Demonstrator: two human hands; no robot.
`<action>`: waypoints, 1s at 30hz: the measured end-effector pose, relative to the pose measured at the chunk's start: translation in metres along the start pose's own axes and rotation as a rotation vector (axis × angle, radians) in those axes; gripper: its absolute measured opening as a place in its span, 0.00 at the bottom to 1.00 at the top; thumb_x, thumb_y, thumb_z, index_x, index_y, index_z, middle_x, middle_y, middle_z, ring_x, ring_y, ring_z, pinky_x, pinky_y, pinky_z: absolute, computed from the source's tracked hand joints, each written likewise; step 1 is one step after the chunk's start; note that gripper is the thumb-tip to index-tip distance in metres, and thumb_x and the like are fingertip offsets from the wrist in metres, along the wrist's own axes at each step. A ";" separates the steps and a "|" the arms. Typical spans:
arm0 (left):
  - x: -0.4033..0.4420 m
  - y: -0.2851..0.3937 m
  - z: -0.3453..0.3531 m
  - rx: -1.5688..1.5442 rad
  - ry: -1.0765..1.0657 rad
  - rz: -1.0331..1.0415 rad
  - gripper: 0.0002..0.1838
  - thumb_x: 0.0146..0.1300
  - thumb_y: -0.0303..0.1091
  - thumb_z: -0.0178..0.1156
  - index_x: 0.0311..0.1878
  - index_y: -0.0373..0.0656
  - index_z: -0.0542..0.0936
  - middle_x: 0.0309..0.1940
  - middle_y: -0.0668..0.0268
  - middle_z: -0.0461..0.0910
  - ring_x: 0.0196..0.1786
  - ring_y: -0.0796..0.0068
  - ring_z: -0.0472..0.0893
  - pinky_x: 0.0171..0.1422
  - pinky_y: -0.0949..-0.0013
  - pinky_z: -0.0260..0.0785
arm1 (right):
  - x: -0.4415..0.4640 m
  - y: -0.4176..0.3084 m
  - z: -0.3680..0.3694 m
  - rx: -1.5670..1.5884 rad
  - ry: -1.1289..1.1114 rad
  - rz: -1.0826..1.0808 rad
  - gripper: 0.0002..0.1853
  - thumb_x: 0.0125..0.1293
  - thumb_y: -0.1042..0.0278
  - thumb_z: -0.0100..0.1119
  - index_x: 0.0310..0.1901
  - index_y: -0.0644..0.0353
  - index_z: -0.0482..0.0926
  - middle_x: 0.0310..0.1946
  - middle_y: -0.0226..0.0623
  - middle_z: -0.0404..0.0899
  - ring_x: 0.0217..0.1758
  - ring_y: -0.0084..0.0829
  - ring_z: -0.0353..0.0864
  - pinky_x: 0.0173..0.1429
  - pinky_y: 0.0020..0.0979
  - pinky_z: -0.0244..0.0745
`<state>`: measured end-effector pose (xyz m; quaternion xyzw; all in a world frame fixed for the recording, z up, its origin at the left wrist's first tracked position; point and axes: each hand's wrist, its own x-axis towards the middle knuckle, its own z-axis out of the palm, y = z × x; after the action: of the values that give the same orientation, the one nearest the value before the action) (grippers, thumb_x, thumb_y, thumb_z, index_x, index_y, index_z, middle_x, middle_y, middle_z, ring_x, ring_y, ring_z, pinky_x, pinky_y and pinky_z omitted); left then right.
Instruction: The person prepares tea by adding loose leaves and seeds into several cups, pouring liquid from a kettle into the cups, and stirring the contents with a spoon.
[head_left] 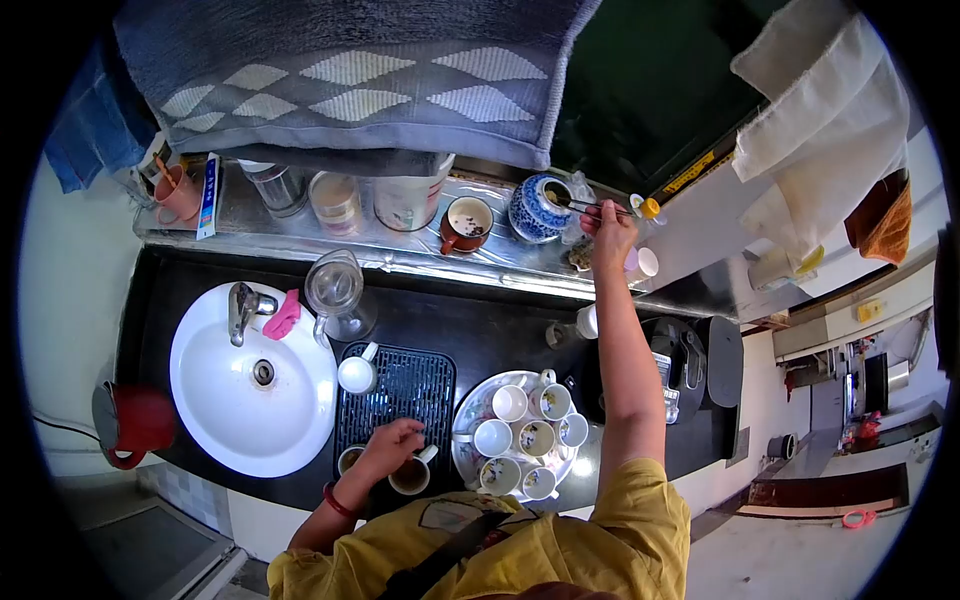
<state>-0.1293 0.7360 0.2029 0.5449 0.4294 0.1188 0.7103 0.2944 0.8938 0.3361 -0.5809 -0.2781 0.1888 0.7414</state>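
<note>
My right hand (612, 238) reaches to the ledge, its fingers closed on a thin metal utensil (578, 206). The utensil's tip is at the mouth of a blue-and-white porcelain jar (538, 212), with dark contents inside. My left hand (392, 446) hovers over the near end of a black drain tray (440, 375), fingers loosely bent and apart, with nothing visible in them. Just beneath it are a white mug (410, 478) with dark liquid and another cup (350, 458), partly hidden by my wrist. A white mug (356, 374) stands at the tray's far end.
Several white mugs stand on a round tray (463, 412). A brown cup (467, 222) sits left of the jar. A glass pitcher (338, 285) stands beside the sink (210, 410); a pink cloth (283, 316) lies on its rim. A red kettle (140, 420) is far left.
</note>
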 end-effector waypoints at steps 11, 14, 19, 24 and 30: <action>0.095 0.143 0.003 0.599 0.278 0.746 0.05 0.49 0.30 0.63 0.30 0.41 0.79 0.23 0.62 0.72 0.26 0.66 0.75 0.30 0.68 0.67 | -0.015 0.005 -0.014 0.119 0.055 -0.023 0.11 0.66 0.67 0.49 0.38 0.69 0.72 0.26 0.41 0.78 0.22 0.26 0.77 0.27 0.23 0.76; 0.158 0.201 0.016 0.756 0.479 0.997 0.04 0.51 0.32 0.59 0.28 0.42 0.79 0.28 0.61 0.74 0.35 0.59 0.76 0.38 0.62 0.68 | -0.019 0.003 -0.016 0.133 0.047 -0.012 0.12 0.66 0.66 0.49 0.37 0.69 0.73 0.28 0.41 0.78 0.24 0.27 0.78 0.28 0.23 0.76; 0.239 0.274 0.046 0.868 0.554 1.122 0.05 0.48 0.32 0.62 0.29 0.43 0.81 0.29 0.62 0.72 0.38 0.61 0.73 0.41 0.61 0.67 | -0.022 -0.003 -0.016 0.109 -0.003 -0.061 0.12 0.66 0.66 0.49 0.38 0.69 0.74 0.28 0.41 0.78 0.25 0.25 0.78 0.29 0.23 0.75; 0.273 0.304 0.069 1.028 0.698 1.111 0.08 0.44 0.33 0.64 0.30 0.45 0.82 0.31 0.62 0.70 0.43 0.62 0.70 0.44 0.60 0.64 | -0.019 0.001 -0.016 0.038 -0.054 -0.138 0.12 0.67 0.65 0.50 0.39 0.68 0.74 0.27 0.39 0.79 0.25 0.23 0.78 0.30 0.22 0.75; 0.300 0.303 0.071 1.240 0.711 1.083 0.05 0.43 0.34 0.62 0.26 0.46 0.82 0.31 0.62 0.71 0.44 0.63 0.70 0.46 0.59 0.62 | -0.020 0.002 -0.015 -0.013 -0.109 -0.175 0.11 0.66 0.66 0.51 0.38 0.68 0.75 0.27 0.37 0.79 0.26 0.22 0.78 0.31 0.21 0.74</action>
<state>0.1946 0.9940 0.3264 0.8897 0.2951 0.3462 -0.0400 0.2883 0.8709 0.3275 -0.5483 -0.3687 0.1527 0.7349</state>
